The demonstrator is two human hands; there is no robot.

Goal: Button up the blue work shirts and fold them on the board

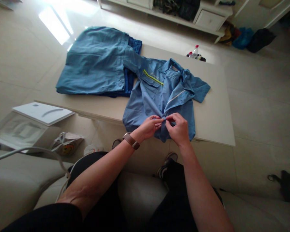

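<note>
Short-sleeved blue work shirt (145, 100): pinched at the front, hem past the table (215, 119) edge

Risks, near to far. Lower hem (164, 136) bunches over the table's near edge, so its weight plus a tug toward the lap could drag the shirt down. Front opening (163, 104) is gathered where the fingertips meet; one side pulled harder could leave the edges offset. Can't tell if a button sits in the pinch, too small; if so, soft cloth makes a slip likely. Collar (175, 69) is open and rumpled, so creases could set if it's pressed like that. Sleeve on the left (132, 59) overlaps the folded light-blue garment (94, 64); a sideways pull could shift that, plus the darker blue garment (136, 46) under it.

Hands: both grasping the shirt. Left hand (151, 126), brown-strap watch (131, 140) on its wrist: thumb and index nearly closed on the front, other fingers loosely curled. Right hand (180, 128): thumb and index pinch the same gathered spot from the other side, rest bent. Fingertips almost touch. Grip looks light, fingertips only.

Shirt position: spread front-up on the table, collar away from the person, right of the folded garments.
</note>
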